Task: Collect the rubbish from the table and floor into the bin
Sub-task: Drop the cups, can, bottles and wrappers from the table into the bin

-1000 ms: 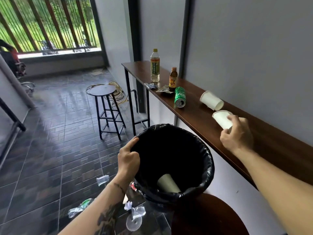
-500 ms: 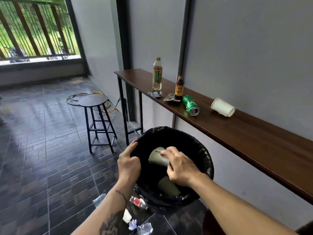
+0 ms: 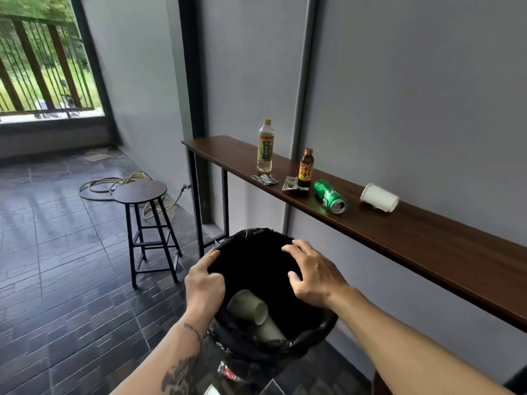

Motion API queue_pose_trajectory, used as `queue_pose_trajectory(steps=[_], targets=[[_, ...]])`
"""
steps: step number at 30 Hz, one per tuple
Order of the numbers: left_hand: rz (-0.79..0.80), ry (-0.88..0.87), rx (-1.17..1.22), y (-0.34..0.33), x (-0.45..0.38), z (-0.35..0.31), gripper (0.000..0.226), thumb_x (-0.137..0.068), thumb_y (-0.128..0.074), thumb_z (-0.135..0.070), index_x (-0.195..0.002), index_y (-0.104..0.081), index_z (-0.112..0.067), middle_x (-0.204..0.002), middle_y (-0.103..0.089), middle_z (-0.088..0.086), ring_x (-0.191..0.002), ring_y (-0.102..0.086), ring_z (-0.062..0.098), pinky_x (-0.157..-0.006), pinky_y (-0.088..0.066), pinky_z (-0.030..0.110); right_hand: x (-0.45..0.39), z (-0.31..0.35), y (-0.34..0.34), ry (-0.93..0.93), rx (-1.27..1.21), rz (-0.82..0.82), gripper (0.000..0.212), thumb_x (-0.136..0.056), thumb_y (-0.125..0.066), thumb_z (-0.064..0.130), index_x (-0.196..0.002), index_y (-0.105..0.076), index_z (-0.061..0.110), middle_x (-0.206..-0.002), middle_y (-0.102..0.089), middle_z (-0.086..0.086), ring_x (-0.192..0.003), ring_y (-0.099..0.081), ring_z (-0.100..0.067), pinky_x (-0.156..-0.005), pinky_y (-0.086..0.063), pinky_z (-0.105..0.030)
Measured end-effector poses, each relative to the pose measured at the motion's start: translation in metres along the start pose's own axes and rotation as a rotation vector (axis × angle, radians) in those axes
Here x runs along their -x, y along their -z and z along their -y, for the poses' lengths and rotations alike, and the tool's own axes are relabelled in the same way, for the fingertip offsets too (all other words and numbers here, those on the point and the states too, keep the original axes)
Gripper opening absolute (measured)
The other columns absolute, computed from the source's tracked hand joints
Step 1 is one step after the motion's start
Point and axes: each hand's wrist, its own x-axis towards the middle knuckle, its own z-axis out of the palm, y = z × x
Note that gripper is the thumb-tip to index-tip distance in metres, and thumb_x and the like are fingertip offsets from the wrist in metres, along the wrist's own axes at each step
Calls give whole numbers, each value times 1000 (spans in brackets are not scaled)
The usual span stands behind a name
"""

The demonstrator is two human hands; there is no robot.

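A bin (image 3: 256,238) lined with a black bag is in front of me, with two paper cups (image 3: 251,307) lying inside. My left hand (image 3: 204,283) grips the bin's left rim. My right hand (image 3: 313,276) hovers over the bin's mouth, fingers spread and empty. On the long brown wall table (image 3: 427,240) stand a tall clear bottle (image 3: 265,146) and a small brown bottle (image 3: 305,168). Beside them lie a green can (image 3: 330,195), a white paper cup (image 3: 379,197) on its side, and two flat wrappers (image 3: 265,179).
A round black stool (image 3: 139,192) stands on the tiled floor left of the bin, with a coiled hose (image 3: 114,183) behind it. A red-and-white wrapper (image 3: 228,373) lies on the floor under the bin. A railed opening is at the far left.
My right hand took a paper cup from the table, carried it over the bin and let it go inside. The hand is now empty. The view swung left.
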Motion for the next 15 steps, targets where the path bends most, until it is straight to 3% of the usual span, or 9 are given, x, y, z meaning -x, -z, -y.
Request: queue_pose_trajectory(steps=[2, 6, 8, 10, 12, 15], targets=[[2, 0, 3, 5, -10, -1, 78, -68, -39, 8, -131, -67, -28, -125, -71, 0, -94, -71, 26, -83, -60, 40, -10, -5, 12, -33, -7, -29, 56, -83, -49, 31, -138, -43, 26, -143, -41, 1, -122, -52, -26, -97, -49, -41], [-39, -28, 9, 8, -28, 0, 77, -67, -40, 8, -131, -67, -27, -127, -71, -1, -95, -72, 33, -85, -60, 47, -30, -21, 35, -129, -15, -91, 58, -82, -48, 34, -139, -44, 23, -140, -43, 0, -124, -49, -23, -99, -47, -41], [-34, -9, 35, 7, -35, 1, 77, -70, -40, 12, -132, -67, -25, -125, -71, 1, -69, -69, 25, -61, -59, 29, -42, -34, 45, -179, -2, -129, 60, -83, -50, 32, -141, -42, 21, -141, -42, -3, -127, -47, -24, -101, -44, -39], [-34, -1, 48, 5, -40, 2, 77, -72, -39, 13, -133, -66, -26, -117, -73, 7, -46, -54, 17, -39, -42, 18, -58, -48, 55, -234, 38, -161, 60, -85, -53, 29, -143, -40, 19, -143, -40, -7, -128, -45, -26, -104, -40, -38], [-24, 4, 49, 0, -48, 5, 78, -71, -40, 13, -132, -67, -28, -113, -75, 8, -41, -52, 15, -38, -39, 16, -73, -62, 61, -291, 70, -181, 60, -86, -52, 27, -144, -38, 20, -143, -39, -9, -125, -45, -29, -103, -40, -38], [-6, 18, 46, -12, -62, 11, 78, -69, -39, 11, -128, -68, -31, -112, -76, 5, -45, -57, 16, -45, -46, 22, -96, -86, 65, -345, 97, -219, 59, -84, -53, 26, -141, -40, 20, -138, -41, -10, -122, -45, -31, -99, -43, -40]])
